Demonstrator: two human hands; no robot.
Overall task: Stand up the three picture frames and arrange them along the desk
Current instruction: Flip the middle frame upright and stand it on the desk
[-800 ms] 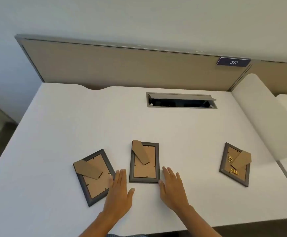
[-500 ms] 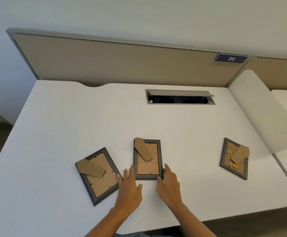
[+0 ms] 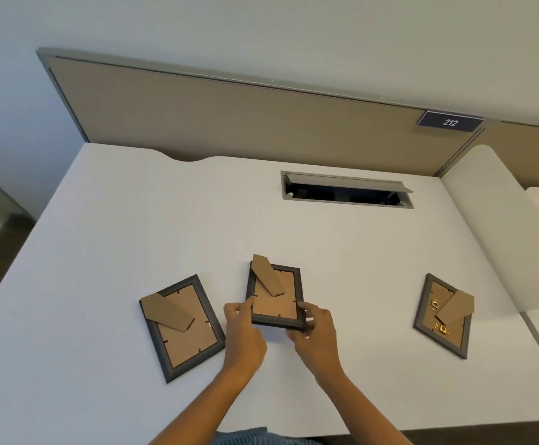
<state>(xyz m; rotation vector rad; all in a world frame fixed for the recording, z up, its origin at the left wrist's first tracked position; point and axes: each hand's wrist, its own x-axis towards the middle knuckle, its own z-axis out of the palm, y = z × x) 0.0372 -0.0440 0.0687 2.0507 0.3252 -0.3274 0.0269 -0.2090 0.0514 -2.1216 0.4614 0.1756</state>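
- Pinching the middle frame at its near corners, the left hand and right hand close around it — near edge tipped up, likely to stand it.
- Left of it lies one frame, right another — both face-down.
- Behind it, the white desk meets a tan partition.

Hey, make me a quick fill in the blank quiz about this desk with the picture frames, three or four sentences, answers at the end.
1. The left hand and right hand both grip the ____ frame.
2. All three frames show their ____ side, with cardboard stands visible.
3. The sign on the partition reads ____.
4. Gold-coloured clips show only on the ____ frame.

Missing words: middle; back; 212; right
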